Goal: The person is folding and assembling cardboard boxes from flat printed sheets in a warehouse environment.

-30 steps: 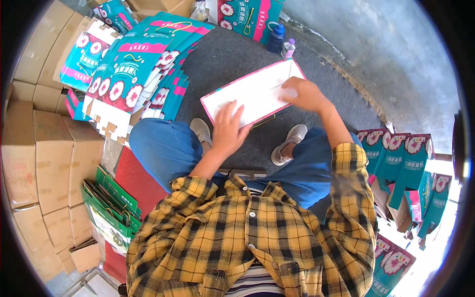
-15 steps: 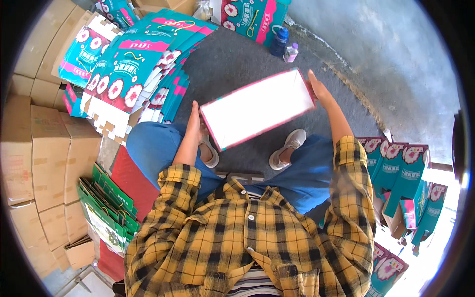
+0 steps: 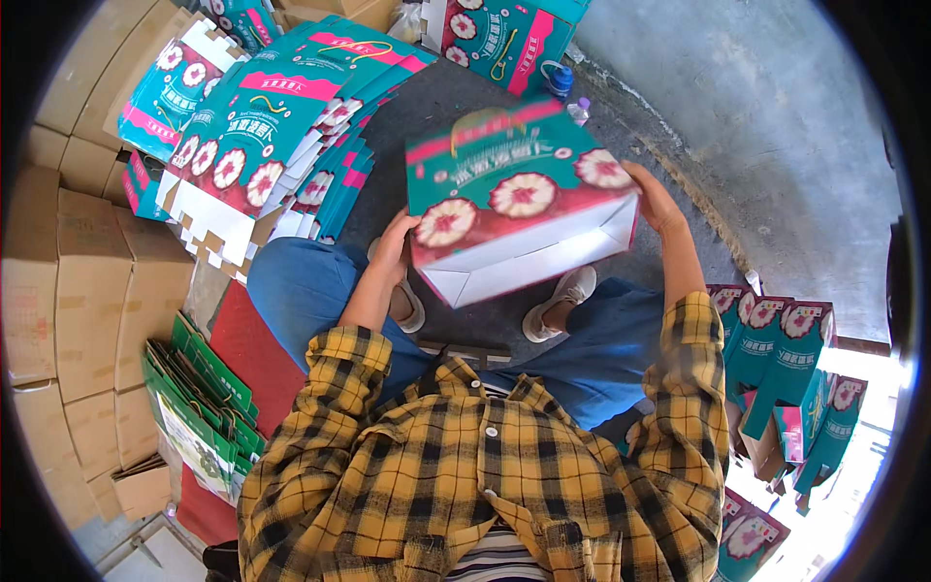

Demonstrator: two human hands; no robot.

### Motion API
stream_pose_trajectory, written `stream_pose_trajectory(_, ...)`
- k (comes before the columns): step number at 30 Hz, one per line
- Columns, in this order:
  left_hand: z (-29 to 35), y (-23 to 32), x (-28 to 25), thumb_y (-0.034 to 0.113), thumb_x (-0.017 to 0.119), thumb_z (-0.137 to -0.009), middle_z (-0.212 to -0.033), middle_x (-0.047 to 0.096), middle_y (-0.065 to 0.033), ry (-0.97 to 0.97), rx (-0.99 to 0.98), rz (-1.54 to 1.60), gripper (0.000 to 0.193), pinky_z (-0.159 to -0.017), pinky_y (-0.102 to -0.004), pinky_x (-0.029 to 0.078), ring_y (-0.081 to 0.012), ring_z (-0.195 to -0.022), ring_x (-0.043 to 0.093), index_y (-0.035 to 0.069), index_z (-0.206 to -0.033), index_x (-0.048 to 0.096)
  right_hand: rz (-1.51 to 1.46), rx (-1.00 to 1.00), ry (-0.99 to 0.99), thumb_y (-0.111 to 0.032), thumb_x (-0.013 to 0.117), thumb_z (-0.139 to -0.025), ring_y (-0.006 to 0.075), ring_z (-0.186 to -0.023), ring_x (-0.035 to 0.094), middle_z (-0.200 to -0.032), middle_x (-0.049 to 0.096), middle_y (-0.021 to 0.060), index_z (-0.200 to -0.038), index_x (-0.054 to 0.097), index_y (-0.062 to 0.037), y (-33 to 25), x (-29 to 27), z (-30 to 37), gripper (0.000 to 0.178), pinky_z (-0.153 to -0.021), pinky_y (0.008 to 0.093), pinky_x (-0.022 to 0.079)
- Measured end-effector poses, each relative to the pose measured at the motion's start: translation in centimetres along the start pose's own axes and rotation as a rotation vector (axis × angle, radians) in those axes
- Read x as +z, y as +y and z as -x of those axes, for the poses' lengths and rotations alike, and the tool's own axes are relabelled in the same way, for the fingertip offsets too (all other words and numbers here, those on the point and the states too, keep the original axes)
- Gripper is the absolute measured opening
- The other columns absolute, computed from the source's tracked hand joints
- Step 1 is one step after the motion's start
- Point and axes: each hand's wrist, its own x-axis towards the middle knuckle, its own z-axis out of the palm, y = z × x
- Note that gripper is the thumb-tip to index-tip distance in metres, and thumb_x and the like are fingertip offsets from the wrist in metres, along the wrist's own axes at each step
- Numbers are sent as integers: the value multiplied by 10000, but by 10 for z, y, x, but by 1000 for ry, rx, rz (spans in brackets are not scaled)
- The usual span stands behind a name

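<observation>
A teal and pink gift box (image 3: 519, 175) printed with round flower-like fruit slices is held up in front of me, over the gap between my feet. Its printed front faces up toward me, slightly blurred. The white bottom shows along the near edge, and a yellow cord handle lies at the far end. My left hand (image 3: 392, 250) grips the box's left side near the lower corner. On the opposite side my right hand (image 3: 657, 201) holds the right edge, its thumb on the printed face. Most fingers of both hands are hidden by the box.
At the far left lies a fanned stack of flat teal cartons (image 3: 247, 116). Brown cardboard boxes (image 3: 92, 281) line the left, with green bags (image 3: 208, 407) nearby. A standing teal carton (image 3: 504, 39), a blue bottle (image 3: 560, 81) and folded cartons (image 3: 776, 339) are around the right.
The box has been tilted, so its printed front now shows where mostly the white bottom did before. Both hands stay on its sides, and the right hand sits slightly lower and farther right.
</observation>
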Motion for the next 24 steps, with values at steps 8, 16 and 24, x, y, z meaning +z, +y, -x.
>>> stream_pose_trajectory(8, 18, 35, 25, 548, 411, -917, -1235, 530, -43, 128, 344, -91, 622, -943, -395, 369, -172, -1134, 473, 104, -1353, 395, 83, 4, 213, -600, 435, -879, 258, -1132, 502, -1244, 542, 116, -1230, 525, -36, 2, 10, 5, 670, -974, 441, 379)
stream_pose_trajectory(16, 5, -9, -7, 580, 359, -925, -1311, 482, -53, 247, 128, -67, 680, -1000, -440, 281, -190, -1217, 418, 72, -1376, 373, -44, 28, 46, -314, 614, -864, 153, -971, 600, -1145, 619, 44, -1197, 565, -81, 62, -12, -1, 409, -808, 311, 494)
stream_pose_trajectory(24, 2, -18, -11, 328, 526, -912, -1278, 520, -115, 142, 257, -208, 525, -996, -317, 356, -214, -1183, 479, 34, -1340, 447, 419, 210, 128, -297, 532, -895, 161, -881, 576, -977, 622, 37, -1127, 598, -68, 39, 9, -5, 333, -809, 308, 454)
